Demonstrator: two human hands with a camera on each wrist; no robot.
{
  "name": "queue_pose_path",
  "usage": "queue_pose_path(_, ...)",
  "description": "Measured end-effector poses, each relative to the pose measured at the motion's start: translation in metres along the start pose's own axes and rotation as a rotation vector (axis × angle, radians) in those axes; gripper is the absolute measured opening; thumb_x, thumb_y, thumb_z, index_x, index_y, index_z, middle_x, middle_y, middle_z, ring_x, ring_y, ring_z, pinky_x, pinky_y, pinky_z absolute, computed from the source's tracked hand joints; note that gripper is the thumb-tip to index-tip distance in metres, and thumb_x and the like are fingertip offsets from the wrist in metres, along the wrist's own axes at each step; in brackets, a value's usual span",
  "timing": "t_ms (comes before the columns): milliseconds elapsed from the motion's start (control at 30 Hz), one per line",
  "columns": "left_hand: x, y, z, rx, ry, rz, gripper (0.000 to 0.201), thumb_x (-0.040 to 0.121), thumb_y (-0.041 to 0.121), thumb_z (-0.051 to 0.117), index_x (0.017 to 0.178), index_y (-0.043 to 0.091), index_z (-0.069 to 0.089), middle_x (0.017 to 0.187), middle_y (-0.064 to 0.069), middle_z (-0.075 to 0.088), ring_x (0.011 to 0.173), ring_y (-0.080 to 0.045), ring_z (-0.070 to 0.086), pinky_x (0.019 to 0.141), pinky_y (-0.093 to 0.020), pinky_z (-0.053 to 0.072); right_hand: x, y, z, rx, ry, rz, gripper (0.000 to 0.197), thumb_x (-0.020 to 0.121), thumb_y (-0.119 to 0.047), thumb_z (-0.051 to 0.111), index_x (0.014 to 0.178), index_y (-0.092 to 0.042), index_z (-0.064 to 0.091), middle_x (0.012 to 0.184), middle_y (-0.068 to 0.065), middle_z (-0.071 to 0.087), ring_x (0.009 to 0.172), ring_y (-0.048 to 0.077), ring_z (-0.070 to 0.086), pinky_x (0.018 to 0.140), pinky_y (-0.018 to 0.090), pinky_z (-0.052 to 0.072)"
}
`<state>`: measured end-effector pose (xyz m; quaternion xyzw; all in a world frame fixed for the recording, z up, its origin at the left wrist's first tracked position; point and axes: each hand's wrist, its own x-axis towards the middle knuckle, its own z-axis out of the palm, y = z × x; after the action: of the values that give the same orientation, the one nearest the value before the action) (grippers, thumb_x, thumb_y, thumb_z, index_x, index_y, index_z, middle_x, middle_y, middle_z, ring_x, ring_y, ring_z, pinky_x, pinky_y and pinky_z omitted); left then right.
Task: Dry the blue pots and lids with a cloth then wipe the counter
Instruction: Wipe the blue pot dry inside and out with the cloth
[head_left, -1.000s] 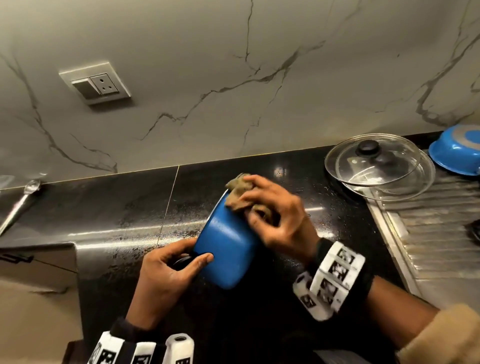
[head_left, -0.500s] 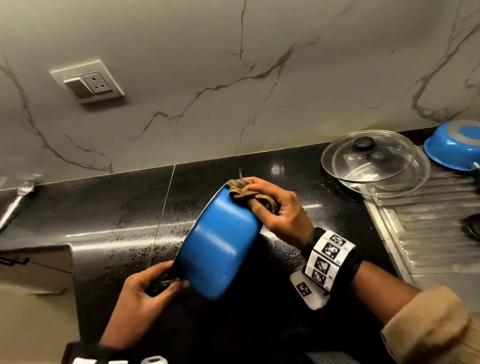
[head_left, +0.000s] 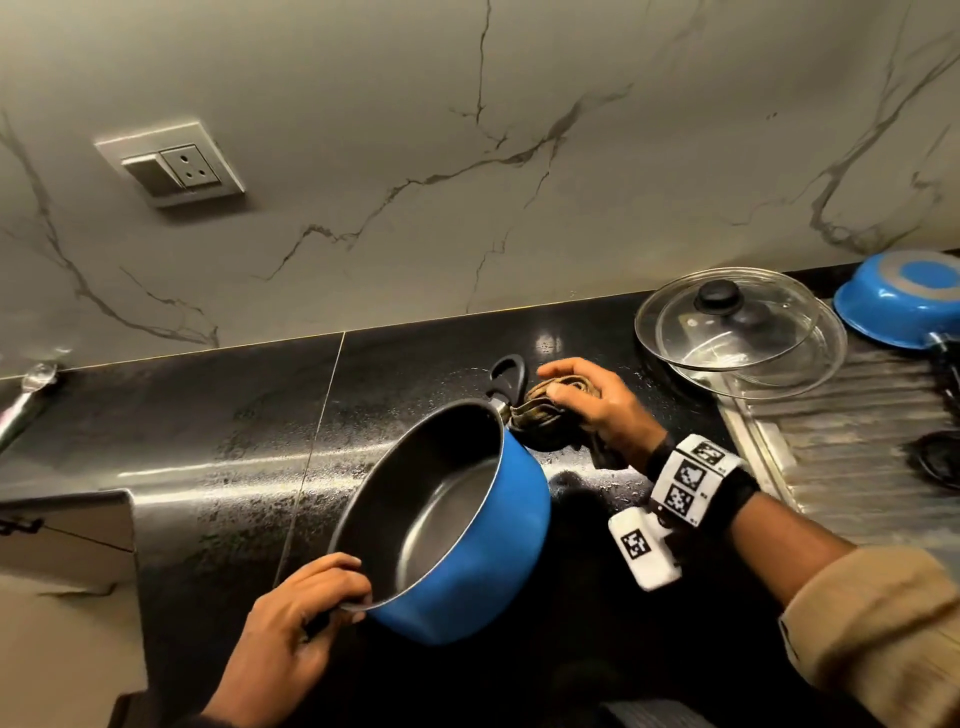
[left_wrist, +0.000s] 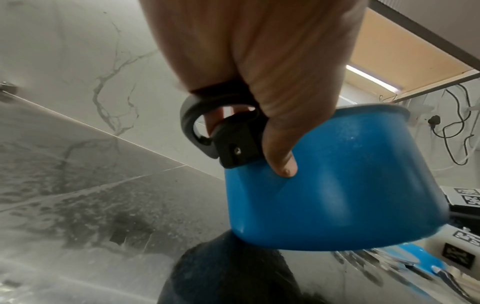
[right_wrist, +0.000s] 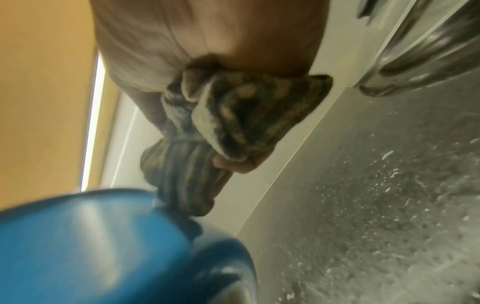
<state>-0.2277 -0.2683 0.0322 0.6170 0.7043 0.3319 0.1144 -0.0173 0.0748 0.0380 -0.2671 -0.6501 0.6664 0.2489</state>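
Note:
A blue pot (head_left: 498, 545) with a dark inside is held tilted above the black counter (head_left: 208, 467), its mouth turned up toward me. My left hand (head_left: 311, 608) grips its near black handle (left_wrist: 215, 127), thumb on the blue wall (left_wrist: 337, 185). My right hand (head_left: 587, 400) holds a bunched brown cloth (head_left: 540, 415) against the rim beside the far handle (head_left: 506, 376). In the right wrist view the cloth (right_wrist: 223, 127) touches the pot (right_wrist: 103, 246). Two glass lids (head_left: 727, 327) lie stacked at the right. A second blue pot (head_left: 904, 296) sits upside down on the drainboard.
The steel drainboard (head_left: 857, 441) lies at the right, with a dark object at its edge. A wall socket (head_left: 171, 166) is on the marble backsplash. A metal utensil (head_left: 26, 400) lies at the far left. The counter shows water spots (right_wrist: 389, 185).
The pot has rolled from bottom-up to mouth-up and swung lower left. My left hand moved down with the handle. My right hand and cloth slid from the pot's wall to its rim.

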Motion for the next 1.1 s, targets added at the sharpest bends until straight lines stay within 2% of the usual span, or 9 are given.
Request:
queue_pose_path(67,0.001,-0.001,0.001,-0.028,-0.001,-0.009,0.041,0.097,0.054,0.054,0.090,0.019,0.075,0.104,0.019,0.071,0.113,-0.003,0.066,0.096,-0.015,0.048,0.001,-0.010,-0.004,0.115,-0.076,0.074,0.045,0.087,-0.035,0.060,0.129,-0.019,0.059,0.109,0.013,0.070,0.095,0.024,0.070,0.077,0.032,0.056)
queue_pose_path(233,0.004,0.003,0.008,-0.090,-0.128,0.055,0.021,0.096,0.039,0.062,0.092,0.022,0.074,0.098,0.016,0.073,0.119,-0.008,0.064,0.098,-0.019,0.050,-0.005,-0.039,-0.003,0.577,-0.420,0.293,0.054,0.095,-0.041,0.050,0.133,-0.004,0.042,0.065,-0.004,0.053,0.057,0.009,0.053,0.057,0.022,0.042)
queue_pose_path(367,0.003,0.005,0.019,-0.151,-0.190,0.083,0.004,0.091,0.024,0.069,0.094,0.025,0.072,0.104,0.014,0.074,0.125,-0.012,0.062,0.102,-0.024,0.049,-0.007,-0.056,-0.011,0.256,-0.363,0.203,0.039,0.086,-0.029,0.061,0.113,-0.002,0.056,0.083,0.004,0.057,0.070,0.013,0.057,0.065,0.024,0.049)
queue_pose_path(667,0.014,-0.012,0.040,-0.001,-0.273,0.081,0.044,0.077,-0.005,0.065,0.094,0.036,0.063,0.111,0.026,0.069,0.132,-0.001,0.052,0.123,-0.031,0.017,-0.035,-0.086,-0.007,0.032,-0.242,0.011,0.013,0.074,-0.015,0.065,0.078,-0.009,0.054,0.067,0.000,0.056,0.060,0.008,0.052,0.058,0.018,0.045)
queue_pose_path(733,0.018,-0.008,0.041,0.049,-0.269,0.116,0.040,0.079,0.006,0.075,0.098,0.038,0.061,0.109,0.030,0.068,0.128,0.001,0.056,0.123,-0.030,0.017,-0.043,-0.094,-0.005,-0.018,-0.222,-0.013,0.019,0.072,-0.021,0.070,0.080,-0.011,0.055,0.070,0.000,0.058,0.064,0.010,0.055,0.060,0.020,0.046)
queue_pose_path(800,0.025,0.011,0.040,0.048,-0.248,0.140,0.025,0.082,0.043,0.081,0.098,0.037,0.063,0.099,0.028,0.068,0.112,0.005,0.063,0.117,-0.032,0.030,-0.051,-0.104,-0.001,-0.059,-0.196,-0.037,0.018,0.074,-0.020,0.070,0.082,-0.012,0.055,0.068,-0.004,0.060,0.064,0.008,0.059,0.060,0.019,0.047)
queue_pose_path(867,0.034,0.041,0.039,0.024,-0.209,0.134,0.040,0.080,0.066,0.073,0.101,0.034,0.062,0.091,0.020,0.068,0.094,0.007,0.066,0.096,-0.027,0.050,-0.057,-0.112,0.007,-0.118,-0.157,-0.068,0.017,0.079,-0.017,0.070,0.084,-0.012,0.055,0.069,-0.002,0.061,0.063,0.008,0.061,0.059,0.020,0.048)
queue_pose_path(933,0.047,0.071,0.037,-0.023,-0.137,0.108,0.047,0.081,0.072,0.066,0.109,0.035,0.058,0.088,0.017,0.069,0.082,0.007,0.066,0.070,-0.022,0.054,-0.062,-0.118,0.019,-0.186,-0.132,-0.107,0.018,0.085,-0.014,0.072,0.087,-0.012,0.055,0.075,0.010,0.064,0.065,0.020,0.065,0.061,0.030,0.054)
queue_pose_path(1100,0.087,0.114,0.040,-0.167,0.093,-0.049,0.053,0.075,0.068,0.068,0.116,0.034,0.064,0.096,0.023,0.072,0.084,0.006,0.067,0.072,-0.029,0.056,-0.068,-0.127,0.061,-0.369,-0.136,-0.283,0.018,0.085,-0.023,0.074,0.091,-0.018,0.058,0.082,0.005,0.068,0.074,0.019,0.068,0.068,0.041,0.058)
